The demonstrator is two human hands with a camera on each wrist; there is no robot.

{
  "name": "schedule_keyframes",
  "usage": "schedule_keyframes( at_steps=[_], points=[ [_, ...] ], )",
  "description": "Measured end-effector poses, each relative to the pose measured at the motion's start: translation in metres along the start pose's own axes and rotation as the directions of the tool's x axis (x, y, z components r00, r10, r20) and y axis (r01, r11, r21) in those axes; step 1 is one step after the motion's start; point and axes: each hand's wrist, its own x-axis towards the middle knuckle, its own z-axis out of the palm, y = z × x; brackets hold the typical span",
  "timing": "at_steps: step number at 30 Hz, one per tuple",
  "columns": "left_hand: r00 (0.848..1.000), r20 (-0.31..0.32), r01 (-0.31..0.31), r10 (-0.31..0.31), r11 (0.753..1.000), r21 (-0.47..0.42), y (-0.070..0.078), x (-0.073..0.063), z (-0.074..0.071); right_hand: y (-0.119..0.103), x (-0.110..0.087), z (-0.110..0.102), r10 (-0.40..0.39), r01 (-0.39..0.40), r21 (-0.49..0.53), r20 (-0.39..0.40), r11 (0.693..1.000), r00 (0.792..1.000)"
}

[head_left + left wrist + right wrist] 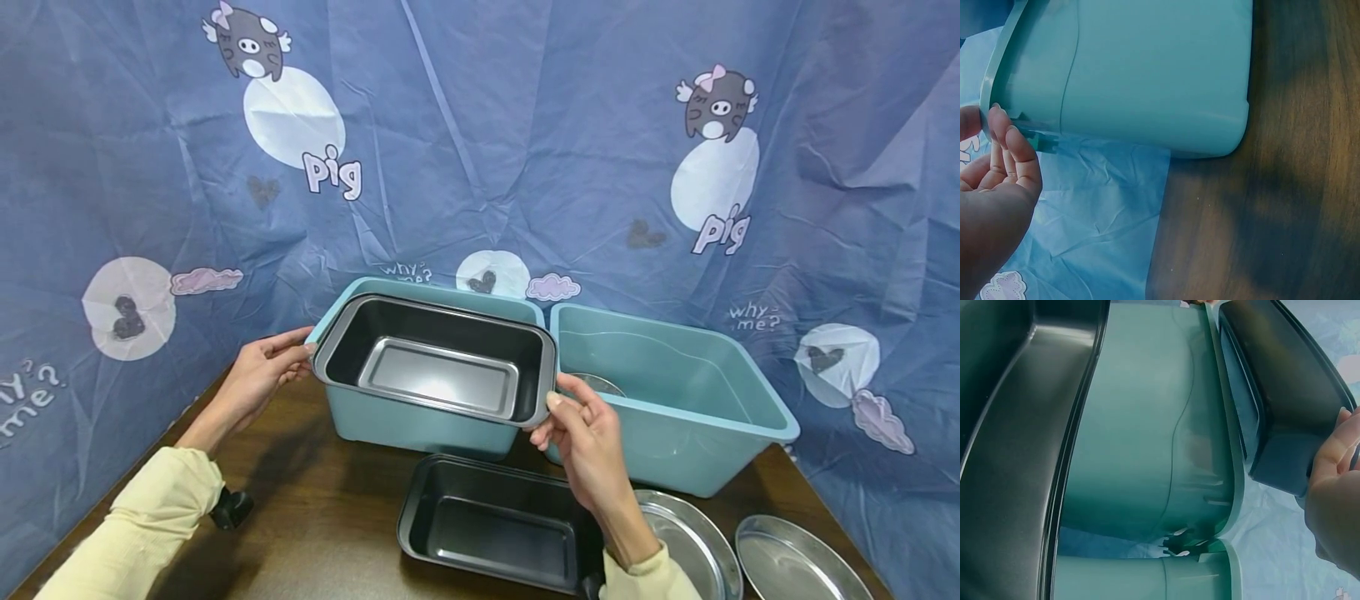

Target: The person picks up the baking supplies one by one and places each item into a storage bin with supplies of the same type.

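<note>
In the head view a dark loaf pan [442, 367] is held above the left teal bin [420, 425], tilted so its inside shows. My left hand [262, 367] grips the pan's left end beside the bin's rim. At the opposite end, my right hand [588, 433] pinches the rim between thumb and fingers. The right wrist view shows the pan's underside [1297, 394] with my right hand [1338, 487] at its end. From the left wrist, my left hand [1004, 169] appears beside the bin wall [1160, 69]; the pan is hidden there.
A second dark loaf pan [502, 533] lies on the wooden table [315, 517] in front. Two round metal pans, one nearer [686, 542] and one farther right [795, 562], lie at the right. The right teal bin [675, 442] holds a round metal piece [596, 384].
</note>
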Motion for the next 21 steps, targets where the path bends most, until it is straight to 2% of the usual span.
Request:
schedule_keyframes(
  at_steps=[12,21],
  points=[
    [1.0,-0.009,0.02,-0.02,0.999,0.026,-0.002,0.002,0.0,0.007,0.013,-0.001,0.038,-0.036,0.034,-0.065,0.999,0.997],
    [0.999,-0.014,0.03,-0.03,0.999,0.027,-0.001,0.002,0.0,0.011,0.024,0.001,0.039,-0.033,0.065,-0.087,0.997,0.995]
  ],
)
